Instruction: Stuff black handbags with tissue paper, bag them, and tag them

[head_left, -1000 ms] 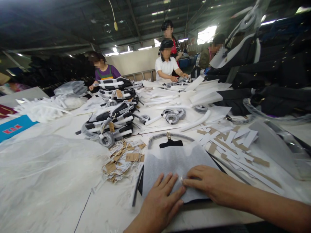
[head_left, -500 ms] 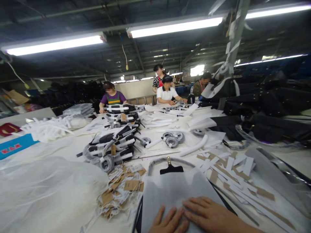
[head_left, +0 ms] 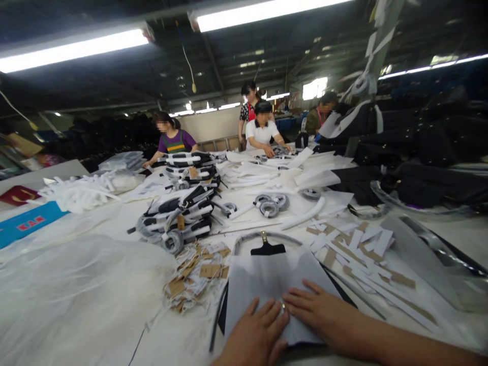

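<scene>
Both hands lie palm down at the near edge. Left hand (head_left: 257, 330): fingers slightly spread. Right hand (head_left: 320, 312): fingers extended, almost meeting the left. A small bright spot shows between them; cannot tell what it is. No pinch seen.

Under them: translucent white sheet (head_left: 272, 277), over a flat black piece (head_left: 222, 317) that shows along both sides. It lies at the table's near edge, in front of the wearer. Sheet looks thin and loose; uneven pressure could skew or crease it, I judge. Dragged left, its side might snag string from the tag pile (head_left: 196, 272); dragged right, it could ride over the card strips (head_left: 368, 254).

Black tab (head_left: 268, 249) pokes past the sheet's far edge, its gold clasp (head_left: 263, 237) pointing away from the wearer. Sheet's sides run the same way, converging slightly; foreshortening leaves its longer axis uncertain.

Farther: wrapped coils (head_left: 270, 207), well apart from the sheet.
</scene>
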`<state>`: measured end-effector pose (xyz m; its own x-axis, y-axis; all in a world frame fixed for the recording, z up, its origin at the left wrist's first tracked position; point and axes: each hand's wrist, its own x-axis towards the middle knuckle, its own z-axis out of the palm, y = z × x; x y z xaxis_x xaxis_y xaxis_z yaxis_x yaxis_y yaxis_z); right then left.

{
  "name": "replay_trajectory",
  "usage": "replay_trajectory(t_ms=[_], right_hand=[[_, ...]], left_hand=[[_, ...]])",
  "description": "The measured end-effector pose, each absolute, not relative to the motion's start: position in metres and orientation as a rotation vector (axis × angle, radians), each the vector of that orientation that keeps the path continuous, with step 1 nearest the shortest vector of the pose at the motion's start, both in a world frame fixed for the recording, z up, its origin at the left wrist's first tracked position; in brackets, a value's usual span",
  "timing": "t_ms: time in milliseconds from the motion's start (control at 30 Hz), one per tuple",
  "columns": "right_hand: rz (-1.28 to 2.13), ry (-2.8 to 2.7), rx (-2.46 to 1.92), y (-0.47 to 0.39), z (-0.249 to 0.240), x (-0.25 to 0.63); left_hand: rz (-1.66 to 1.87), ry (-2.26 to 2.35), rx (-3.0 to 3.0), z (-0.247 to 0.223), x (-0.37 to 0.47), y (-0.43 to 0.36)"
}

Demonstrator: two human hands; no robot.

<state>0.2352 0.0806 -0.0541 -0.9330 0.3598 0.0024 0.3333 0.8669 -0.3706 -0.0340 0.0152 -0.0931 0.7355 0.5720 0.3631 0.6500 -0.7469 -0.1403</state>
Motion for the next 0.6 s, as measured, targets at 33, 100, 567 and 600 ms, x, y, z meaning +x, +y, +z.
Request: replay_trajectory(t_ms=[33, 100, 567, 600], right_hand=[[0.599, -2.979, -0.591, 0.081, -0.053, 0.236], [0.615, -2.987, -0.631, 0.083, -0.052, 0.239], [0.576, -2.966, -0.581, 0.084, -0.053, 0.253], [0.559, -2.965, -0.578, 0.087, -0.052, 0.252]], left_hand=[[-0.313, -1.078, -2.802, -0.083, -0.035, 0.011], [-0.201, -1.184, -2.964, -0.067, -0.038, 0.009], [-0.371, -0.976, -2.599, -0.111, -0.041, 0.002], [-0.399, -0.951, -2.592, -0.114, -0.041, 0.003]])
